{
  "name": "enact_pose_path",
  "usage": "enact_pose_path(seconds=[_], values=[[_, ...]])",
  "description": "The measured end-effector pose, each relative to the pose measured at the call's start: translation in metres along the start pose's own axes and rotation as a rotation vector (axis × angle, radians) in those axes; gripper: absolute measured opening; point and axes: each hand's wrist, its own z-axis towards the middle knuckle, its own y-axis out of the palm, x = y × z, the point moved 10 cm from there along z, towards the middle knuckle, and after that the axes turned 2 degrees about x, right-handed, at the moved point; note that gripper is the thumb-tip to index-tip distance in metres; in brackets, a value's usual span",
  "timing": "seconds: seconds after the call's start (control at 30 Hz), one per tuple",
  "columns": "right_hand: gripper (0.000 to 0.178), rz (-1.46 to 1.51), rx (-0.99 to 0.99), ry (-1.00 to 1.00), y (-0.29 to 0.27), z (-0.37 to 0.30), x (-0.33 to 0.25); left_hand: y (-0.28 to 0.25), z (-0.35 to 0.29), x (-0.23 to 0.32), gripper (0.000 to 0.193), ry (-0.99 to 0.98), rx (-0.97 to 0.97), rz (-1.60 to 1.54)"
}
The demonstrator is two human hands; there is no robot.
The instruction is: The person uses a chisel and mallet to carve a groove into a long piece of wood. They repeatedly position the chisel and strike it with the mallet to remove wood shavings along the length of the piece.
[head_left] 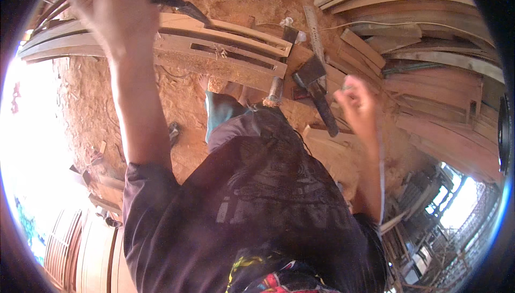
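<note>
Lying side by side across the upper middle of the frame, two slotted beams, a near one [174,46] and a far one [272,38], have their long axes running left to right, right ends dipping slightly. One long slot shows in each; a tuft of shavings [220,52] sits at the near beam's slot. Leftward, both pass behind the left arm.

At the upper left, the left hand [118,9] is blurred and cut by the top edge. One dark tool [185,9] juts out beside it, pointing down and right over the far beam; whether the fingers grip it, I cannot tell.

Right of centre, the right hand [357,102] hangs with fingers loosely curled; I cannot tell whether they pinch anything small. Just left of it is one mallet [322,97], head toward the upper left, handle slanting down and right. One pale strip [315,33] lies above the mallet.
</note>
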Motion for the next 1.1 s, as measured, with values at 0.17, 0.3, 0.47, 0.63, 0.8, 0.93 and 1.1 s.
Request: enact_pose_path(seconds=[0.17, 0.3, 0.47, 0.63, 0.8, 0.93, 1.1], values=[[0.069, -0.345, -0.048, 0.09, 0.073, -0.038, 0.075, -0.032, -0.033, -0.016, 0.039, -0.23, 0.294, -0.314], [0.067, -0.47, -0.014, 0.07, 0.081, -0.029, 0.1, -0.019, -0.053, -0.044, 0.035, -0.256, 0.165, -0.467], [0.059, -0.489, -0.205, 0.188, 0.088, -0.017, 0.083, 0.005, -0.062, -0.058, 0.029, -0.282, 0.093, -0.568], [0.054, -0.088, -0.013, 0.29, 0.075, -0.032, 0.051, 0.037, -0.075, -0.059, 0.025, -0.332, 0.057, -0.556], [0.044, 0.179, 0.229, 0.221, 0.044, -0.043, 0.031, 0.063, -0.085, -0.045, 0.024, -0.3, 0.008, -0.511], [0.026, 0.315, 0.505, 0.098, 0.02, -0.058, -0.007, 0.085, -0.096, -0.035, 0.024, -0.205, -0.057, -0.475], [0.021, 0.668, 0.229, 0.111, 0.015, -0.055, -0.045, 0.097, -0.111, -0.022, 0.022, -0.151, -0.019, -0.364]])
